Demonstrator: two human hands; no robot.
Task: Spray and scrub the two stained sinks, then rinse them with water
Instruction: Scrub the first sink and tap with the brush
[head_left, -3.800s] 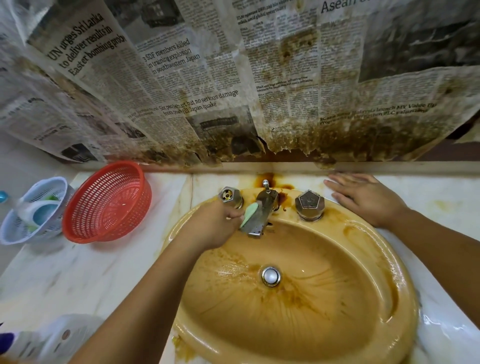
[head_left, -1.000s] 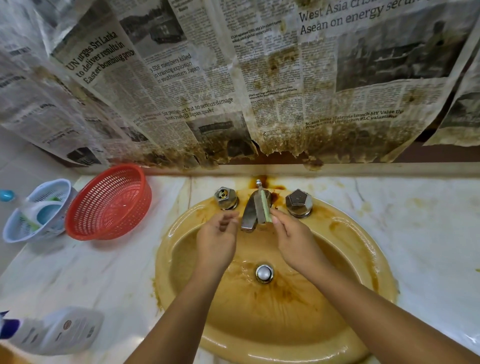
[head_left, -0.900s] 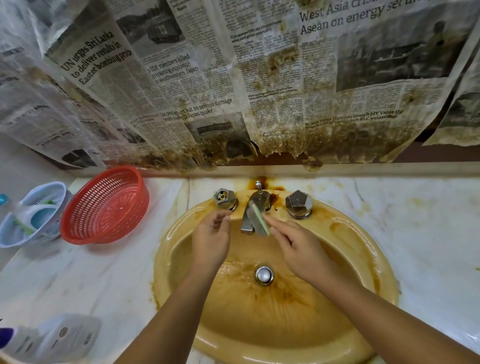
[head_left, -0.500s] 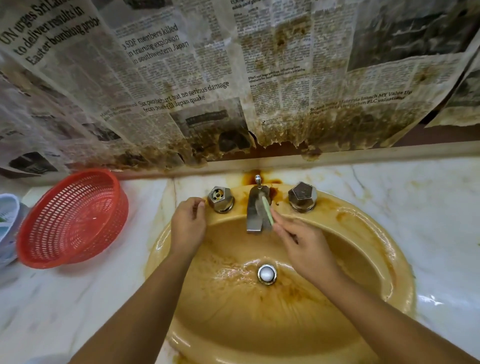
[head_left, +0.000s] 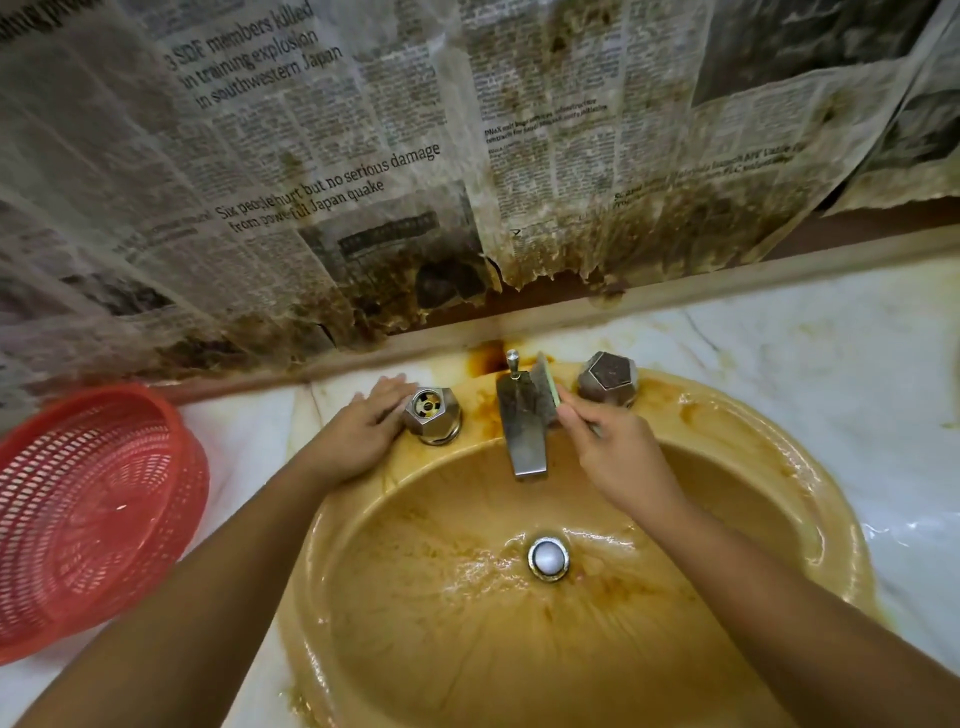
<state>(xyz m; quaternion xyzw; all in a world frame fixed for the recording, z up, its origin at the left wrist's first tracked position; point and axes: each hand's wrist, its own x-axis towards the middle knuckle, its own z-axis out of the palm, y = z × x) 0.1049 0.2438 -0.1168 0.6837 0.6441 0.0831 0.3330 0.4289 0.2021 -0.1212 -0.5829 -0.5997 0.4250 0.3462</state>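
1. Nearest me, the yellow sink (head_left: 769, 457) was wet and streaked brown around the drain stopper (head_left: 548, 557). It looked no cleaner than a few seconds before, so I judged the bowl still needed scrubbing.
2. The right hand (head_left: 608, 447) had lain flat on the tabletop (head_left: 831, 353) earlier. It had since taken the green scouring pad (head_left: 545, 383) from the other hand. Its fingers were clamped on the pad, pressing it edge-on against the right flank of the faucet spout (head_left: 522, 431), up by the lift rod (head_left: 512, 361).
3. The left hand (head_left: 363, 431) had moved off to the sink's rim, just beside the left tap handle (head_left: 432, 415). Its fingers were straight, close together and holding nothing. It looked like a bracing hand to me.
4. Beyond the pad, the right tap handle (head_left: 608, 378) sat untouched, and the rust stain (head_left: 485, 358) behind the spout was still there.
5. Farther off stood the red basket (head_left: 88, 514) and the stained newspaper (head_left: 363, 182) on the wall. No second sink was in sight, so most of the job seemed still ahead.
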